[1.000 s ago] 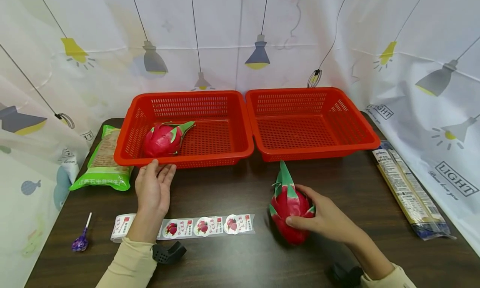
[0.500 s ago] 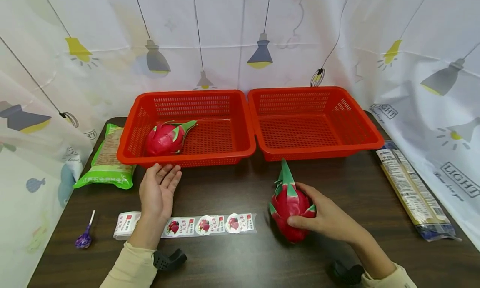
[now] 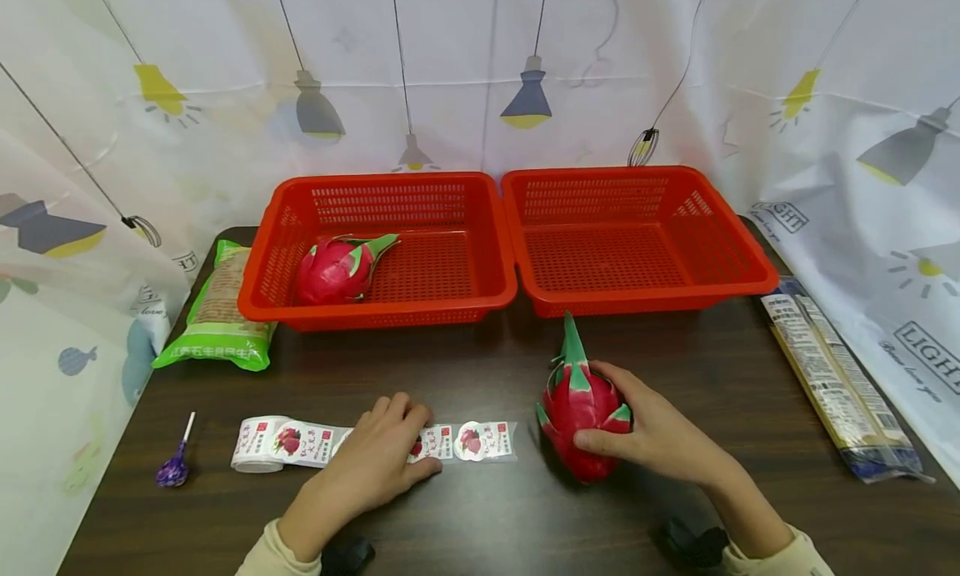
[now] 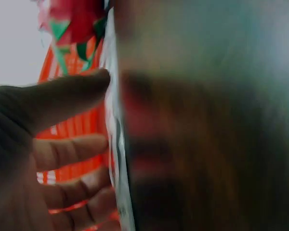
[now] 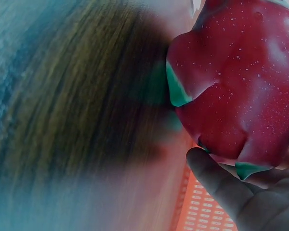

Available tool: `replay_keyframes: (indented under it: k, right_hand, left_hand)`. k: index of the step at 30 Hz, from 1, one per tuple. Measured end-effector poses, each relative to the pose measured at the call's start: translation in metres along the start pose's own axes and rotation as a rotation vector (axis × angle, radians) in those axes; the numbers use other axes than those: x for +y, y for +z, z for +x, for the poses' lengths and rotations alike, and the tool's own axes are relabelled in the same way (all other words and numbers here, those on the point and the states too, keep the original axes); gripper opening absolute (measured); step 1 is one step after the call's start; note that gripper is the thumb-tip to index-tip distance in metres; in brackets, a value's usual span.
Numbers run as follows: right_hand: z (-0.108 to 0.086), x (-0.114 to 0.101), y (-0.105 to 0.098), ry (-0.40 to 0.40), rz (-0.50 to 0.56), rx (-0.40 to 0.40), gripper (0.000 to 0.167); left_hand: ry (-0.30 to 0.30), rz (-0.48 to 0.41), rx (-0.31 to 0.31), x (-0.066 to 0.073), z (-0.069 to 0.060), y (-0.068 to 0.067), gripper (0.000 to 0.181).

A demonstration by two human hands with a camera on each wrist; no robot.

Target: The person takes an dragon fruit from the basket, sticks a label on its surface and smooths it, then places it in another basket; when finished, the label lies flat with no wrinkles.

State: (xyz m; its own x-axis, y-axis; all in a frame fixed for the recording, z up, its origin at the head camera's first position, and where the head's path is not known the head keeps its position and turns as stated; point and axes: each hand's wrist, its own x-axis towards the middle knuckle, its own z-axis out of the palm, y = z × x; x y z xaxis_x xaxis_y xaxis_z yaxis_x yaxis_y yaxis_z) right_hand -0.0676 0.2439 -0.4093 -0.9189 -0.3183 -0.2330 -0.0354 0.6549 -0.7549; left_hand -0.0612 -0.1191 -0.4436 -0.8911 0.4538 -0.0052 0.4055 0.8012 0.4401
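My right hand [image 3: 645, 430] holds a red dragon fruit [image 3: 573, 409] with green scales on the table, thumb on its near side and fingers along its right side. The fruit's green tip points away from me. In the right wrist view the dragon fruit [image 5: 241, 86] fills the upper right, with part of the hand below it. My left hand [image 3: 371, 459] lies palm down over a strip of dragon fruit stickers [image 3: 480, 441], covering its middle. Its fingertips touch the strip [image 4: 114, 130] in the left wrist view. The strip's roll [image 3: 257, 447] is at its left end.
A red basket [image 3: 397, 316] at the back left contains another dragon fruit [image 3: 333, 272]. Beside it stands a second red basket [image 3: 652, 298]. A green bag [image 3: 217, 330] and a purple lollipop [image 3: 174, 469] lie left; a flat clear-wrapped packet [image 3: 840, 384] lies right.
My left hand has left the front of the left basket, turned palm down and come down onto the sticker strip. The right hand keeps its hold on the dragon fruit.
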Motion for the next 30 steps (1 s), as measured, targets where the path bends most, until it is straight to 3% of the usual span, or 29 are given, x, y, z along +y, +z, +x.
replay_keyframes:
  k: [4,11,21,26,30]
  right_hand:
    - [-0.001,0.000,0.001,-0.018,0.002,0.011,0.092]
    - [-0.007,-0.006,-0.003,-0.036,-0.016,0.047,0.094]
    - [-0.016,-0.025,-0.013,-0.149,-0.142,0.240,0.077]
    - [-0.015,-0.042,-0.009,-0.231,-0.189,0.292,0.078]
    - [-0.012,-0.059,0.001,-0.347,-0.240,0.328,0.073]
  left_hand:
    - [0.007,0.058,0.015,0.005,0.002,0.006,0.046]
    - [0.067,0.113,0.023,0.007,0.005,0.006,0.035]
    - [0.100,0.209,0.073,0.009,0.004,0.008,0.025]
    - [0.114,0.250,0.116,0.010,0.004,0.008,0.016]
    - [0.133,0.259,0.143,0.011,0.001,0.004,0.010]
